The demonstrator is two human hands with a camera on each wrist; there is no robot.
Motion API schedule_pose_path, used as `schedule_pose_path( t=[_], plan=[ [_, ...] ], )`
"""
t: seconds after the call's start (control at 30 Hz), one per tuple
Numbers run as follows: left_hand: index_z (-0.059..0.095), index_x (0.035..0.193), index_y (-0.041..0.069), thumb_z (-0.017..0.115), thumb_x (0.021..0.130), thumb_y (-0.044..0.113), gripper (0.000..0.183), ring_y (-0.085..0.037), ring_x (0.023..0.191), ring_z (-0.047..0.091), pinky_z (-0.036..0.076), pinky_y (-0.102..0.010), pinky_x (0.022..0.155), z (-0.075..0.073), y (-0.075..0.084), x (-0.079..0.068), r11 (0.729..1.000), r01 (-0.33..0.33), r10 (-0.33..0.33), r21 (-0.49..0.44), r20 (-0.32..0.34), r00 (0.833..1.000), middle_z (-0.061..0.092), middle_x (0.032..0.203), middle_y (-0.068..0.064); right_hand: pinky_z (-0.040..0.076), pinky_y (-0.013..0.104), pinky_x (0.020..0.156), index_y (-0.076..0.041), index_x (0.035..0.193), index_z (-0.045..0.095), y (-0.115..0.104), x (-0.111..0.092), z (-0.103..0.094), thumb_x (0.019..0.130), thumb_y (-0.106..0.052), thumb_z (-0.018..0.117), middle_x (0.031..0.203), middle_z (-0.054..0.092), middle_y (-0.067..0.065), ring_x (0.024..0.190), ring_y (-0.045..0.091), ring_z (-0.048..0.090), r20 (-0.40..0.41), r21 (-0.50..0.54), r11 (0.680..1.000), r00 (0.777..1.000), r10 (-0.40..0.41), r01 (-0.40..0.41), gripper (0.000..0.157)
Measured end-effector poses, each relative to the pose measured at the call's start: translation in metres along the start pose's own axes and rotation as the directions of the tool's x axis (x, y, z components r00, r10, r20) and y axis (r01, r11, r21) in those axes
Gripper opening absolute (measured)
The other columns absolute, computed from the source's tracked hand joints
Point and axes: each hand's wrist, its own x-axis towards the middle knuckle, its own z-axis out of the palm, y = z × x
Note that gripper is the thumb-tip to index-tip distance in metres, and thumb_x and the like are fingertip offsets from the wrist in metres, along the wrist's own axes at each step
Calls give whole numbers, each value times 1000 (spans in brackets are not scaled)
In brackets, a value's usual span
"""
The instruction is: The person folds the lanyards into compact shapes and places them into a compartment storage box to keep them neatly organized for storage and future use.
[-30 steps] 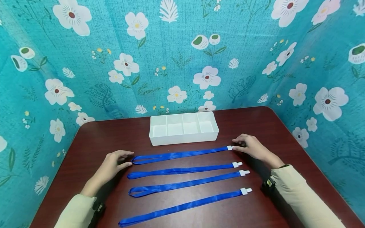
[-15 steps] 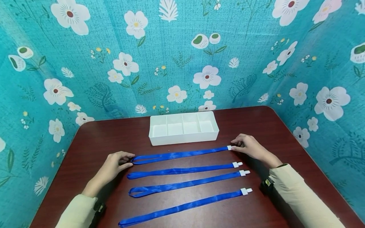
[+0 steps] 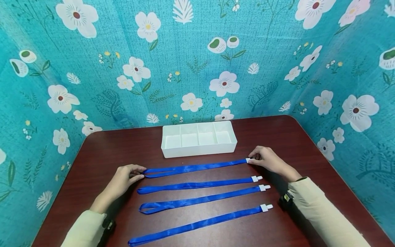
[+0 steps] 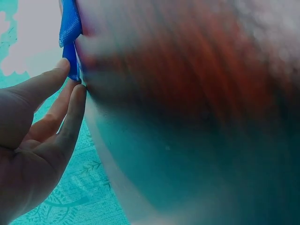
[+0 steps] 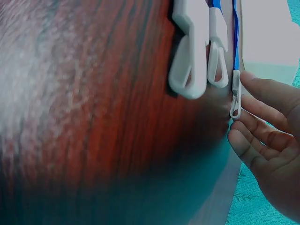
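Several blue lanyards with white plastic clips lie side by side across the table. The farthest lanyard (image 3: 194, 167) has a hand at each end. At its looped left end, my left hand (image 3: 126, 176) pinches the blue strap (image 4: 71, 61) between thumb and fingers. My right hand (image 3: 271, 161) pinches the white clip (image 5: 236, 93) at the other end, thumb on one side and fingers on the other. Nearer to me lie a second lanyard (image 3: 197, 185), a third lanyard (image 3: 203, 199) with its loop spread a little, and the nearest lanyard (image 3: 197, 225).
Just behind the farthest lanyard stands a white box (image 3: 199, 150) split into compartments, with nothing in them. The dark red-brown table (image 3: 123, 147) has rounded far corners. A teal flowered curtain (image 3: 185, 68) hangs along its back and sides.
My right hand has slid slightly left and its fingers have closed on the clip. The left hand has edged right onto the loop, drawing in its end. The other lanyards have stayed put.
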Motion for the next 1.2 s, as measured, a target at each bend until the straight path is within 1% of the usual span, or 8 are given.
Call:
schedule_pose_path(
  t=[0.27,0.5,0.63,0.8,1.0,1.2],
  plan=[
    [74,108,0,73,90,3,18,-23,85,71,59,-40,74,0,3,1,1000,4,-4,6,3,1000,72,102,-13,47,27,61,-2,91,73,1,2,2,85,-6,79,81,61,-2,70,13,54,7,-1,1000,1000,16,-16,9],
    [73,103,3,73,91,5,13,-19,82,69,59,-40,73,2,3,4,1000,6,-7,30,5,1000,71,94,-7,45,26,59,-3,88,73,1,3,3,85,-6,79,80,61,-1,68,13,52,15,10,1000,1000,16,-16,8],
    [72,100,3,73,90,5,10,-17,79,68,59,-40,73,3,3,5,999,16,-16,38,8,1000,71,90,-4,46,27,61,-5,87,71,-1,4,1,85,-7,80,79,61,-1,70,14,53,30,18,999,999,33,-34,9],
    [73,96,5,73,91,5,6,-16,78,68,59,-40,73,2,2,6,998,38,-39,42,9,999,71,88,-2,48,28,62,-5,85,69,-2,6,-1,85,-7,80,77,60,-2,70,16,53,60,30,999,998,36,-38,11],
    [74,94,6,74,90,5,5,-15,76,67,59,-38,72,0,2,6,998,56,-56,26,-2,998,71,86,-1,47,26,60,-6,84,68,-2,9,-2,86,-9,79,73,59,-2,68,16,53,109,78,995,993,45,-54,11],
    [75,93,6,74,90,6,3,-15,75,69,60,-37,71,-3,3,5,998,65,-65,3,-15,998,72,86,-1,46,24,60,-7,85,69,-1,10,-1,87,-11,78,72,59,-2,65,15,53,132,109,992,990,55,-69,10]
  ],
)
